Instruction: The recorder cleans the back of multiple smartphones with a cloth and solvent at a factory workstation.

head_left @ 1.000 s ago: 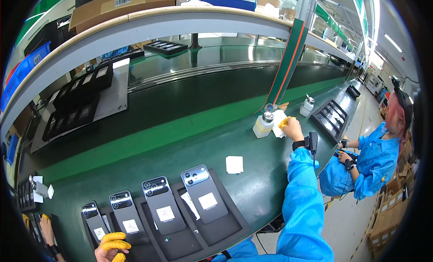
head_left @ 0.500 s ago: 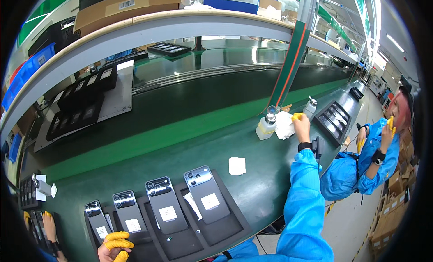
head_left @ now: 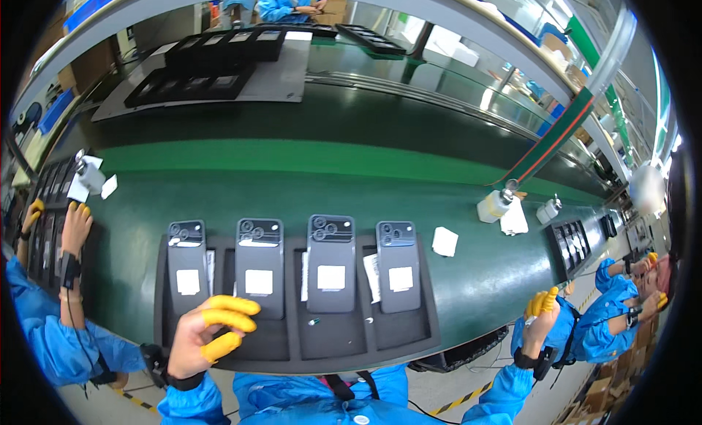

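Note:
My left hand, with yellow finger cots, hovers over the near left part of a black foam tray. Its fingers are curved and apart, with nothing between them. My right hand is raised off the table's right front edge, yellow-tipped fingers closed together; a pale bit shows by them, too small to name. Several dark smartphones lie back up in the tray's compartments, camera ends at the far side: a leftmost phone, a second phone, a third phone and a rightmost phone. Each carries a white label.
A white pad lies right of the tray. Farther right stand a pump bottle, white wipes, a second bottle and another black tray. Co-workers in blue sit on both sides. A slanted green post rises at the back right.
My right hand has drawn back from the white wipes by the bottle toward the front edge. The view has swung right-to-left, so the tray now sits centred. My left hand still hovers over the tray.

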{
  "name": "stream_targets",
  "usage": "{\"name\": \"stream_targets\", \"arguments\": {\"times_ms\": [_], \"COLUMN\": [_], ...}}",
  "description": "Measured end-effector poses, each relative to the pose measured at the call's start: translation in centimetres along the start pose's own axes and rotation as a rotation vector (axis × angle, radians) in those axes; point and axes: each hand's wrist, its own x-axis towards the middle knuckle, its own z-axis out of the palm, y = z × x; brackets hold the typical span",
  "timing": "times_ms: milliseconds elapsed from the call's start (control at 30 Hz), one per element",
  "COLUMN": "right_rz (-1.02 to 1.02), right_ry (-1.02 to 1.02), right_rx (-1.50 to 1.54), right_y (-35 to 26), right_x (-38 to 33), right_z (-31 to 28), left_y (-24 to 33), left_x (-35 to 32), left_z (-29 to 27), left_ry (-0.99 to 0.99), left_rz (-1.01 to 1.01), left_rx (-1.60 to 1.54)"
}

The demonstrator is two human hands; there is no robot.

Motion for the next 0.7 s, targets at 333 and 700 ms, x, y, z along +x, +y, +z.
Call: {"name": "stream_targets", "arguments": {"times_ms": [333, 700], "right_rz": [0.015, 0.033], "right_ry": [-0.481, -0.781], "right_rx": [-0.363, -0.316], "right_y": [-7.2, -6.2], "right_x": [-3.3, 4.8], "right_z": [11.7, 22.6], "left_y": [0.1, 5.4], "left_x": [-1.1, 3.9], "left_z": [-0.5, 4.1], "left_ry": [-0.069, -0.282], "left_rz": [0.132, 0.377], "left_rx": [0.292, 0.495]}}
